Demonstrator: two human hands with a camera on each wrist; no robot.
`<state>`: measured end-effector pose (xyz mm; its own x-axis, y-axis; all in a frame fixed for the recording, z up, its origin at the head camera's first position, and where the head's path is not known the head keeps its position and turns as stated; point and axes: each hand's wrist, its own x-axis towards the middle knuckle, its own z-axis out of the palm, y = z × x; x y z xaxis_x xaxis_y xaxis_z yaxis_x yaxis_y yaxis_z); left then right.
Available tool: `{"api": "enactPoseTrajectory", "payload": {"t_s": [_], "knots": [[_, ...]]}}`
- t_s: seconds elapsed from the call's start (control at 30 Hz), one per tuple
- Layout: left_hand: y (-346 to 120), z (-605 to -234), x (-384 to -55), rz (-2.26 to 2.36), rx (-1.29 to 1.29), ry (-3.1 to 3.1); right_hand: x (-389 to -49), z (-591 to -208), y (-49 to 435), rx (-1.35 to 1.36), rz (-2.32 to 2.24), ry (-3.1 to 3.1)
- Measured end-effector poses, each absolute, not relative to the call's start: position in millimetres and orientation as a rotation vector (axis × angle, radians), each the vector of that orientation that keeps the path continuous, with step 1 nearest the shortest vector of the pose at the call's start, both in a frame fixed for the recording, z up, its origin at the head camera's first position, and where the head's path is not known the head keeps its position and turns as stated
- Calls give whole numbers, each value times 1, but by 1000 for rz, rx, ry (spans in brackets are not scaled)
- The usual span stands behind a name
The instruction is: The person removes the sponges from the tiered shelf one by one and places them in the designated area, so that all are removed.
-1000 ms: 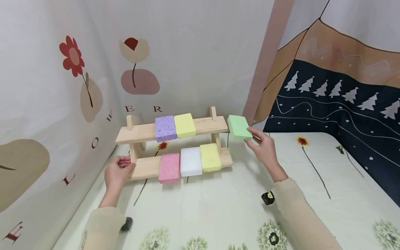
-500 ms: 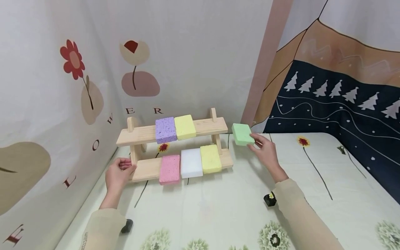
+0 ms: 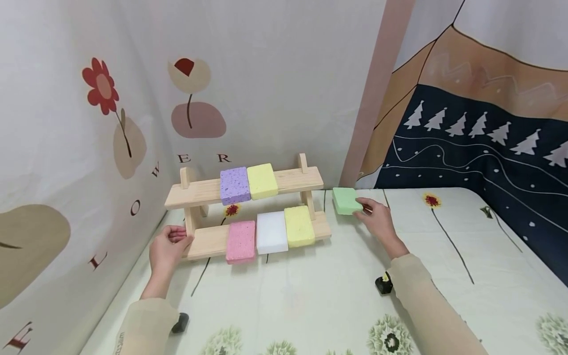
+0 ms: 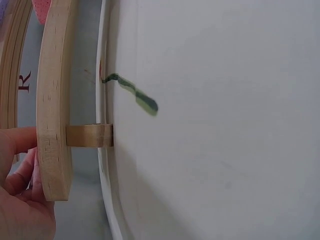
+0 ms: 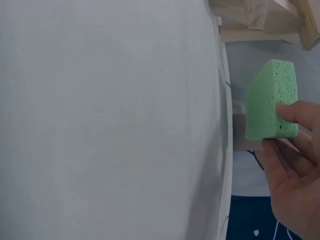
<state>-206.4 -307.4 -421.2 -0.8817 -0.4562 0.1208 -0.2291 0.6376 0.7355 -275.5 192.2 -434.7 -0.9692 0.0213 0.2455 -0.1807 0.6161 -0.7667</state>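
A two-tier wooden rack (image 3: 206, 240) stands against the back cloth. My left hand (image 3: 167, 249) grips the left end of its lower board; the left wrist view shows the thumb on one face of the board (image 4: 54, 100) and fingers on the other. My right hand (image 3: 377, 219) pinches a green sponge (image 3: 345, 201) by its near right edge, just right of the rack and apart from it. A purple sponge (image 3: 234, 185) and a yellow sponge (image 3: 263, 181) lie side by side on the upper board. Below them are pink (image 3: 241, 241), white and yellow sponges.
A pale flowered cloth (image 3: 293, 305) covers the table, with printed cloth walls behind and to the left. At the right hangs a dark cloth panel (image 3: 443, 158) with white trees. Small black devices sit at both wrists.
My right hand has lowered the green sponge from about upper-board height, shifting slightly to the right. My left hand stays on the rack, and the other sponges have not moved.
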Motion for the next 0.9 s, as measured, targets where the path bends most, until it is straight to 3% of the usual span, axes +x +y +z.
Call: {"api": "enactPoseTrajectory", "payload": {"t_s": [0.9], "knots": [[-307, -422, -205, -1092, 536, -2567, -275, -440, 193, -5, 1277, -2845]]}}
